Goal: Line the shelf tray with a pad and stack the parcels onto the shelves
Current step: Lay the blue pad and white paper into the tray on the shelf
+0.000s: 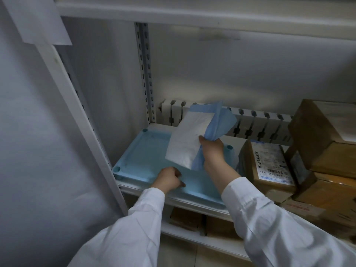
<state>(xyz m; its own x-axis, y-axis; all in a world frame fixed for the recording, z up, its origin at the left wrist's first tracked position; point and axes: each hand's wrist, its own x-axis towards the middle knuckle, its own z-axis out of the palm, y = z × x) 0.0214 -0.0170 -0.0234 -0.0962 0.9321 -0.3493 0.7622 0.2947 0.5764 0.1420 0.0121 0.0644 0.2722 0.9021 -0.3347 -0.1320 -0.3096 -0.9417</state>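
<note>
A light blue plastic tray point(142, 158) lies on the white shelf at the left. My right hand point(212, 151) grips a folded blue and white pad point(188, 135) and holds it up over the tray's right half. My left hand point(169, 179) is at the tray's near rim, fingers curled at its edge. Brown cardboard parcels stand to the right of the tray, the nearest one point(269, 166) bearing a barcode label.
Larger brown boxes point(323, 135) are stacked at the far right of the shelf. More boxes point(185, 218) sit on the shelf below. A slotted white upright point(144, 70) runs up the back, and the shelf above point(192, 12) hangs overhead. The cabinet's side wall is at the left.
</note>
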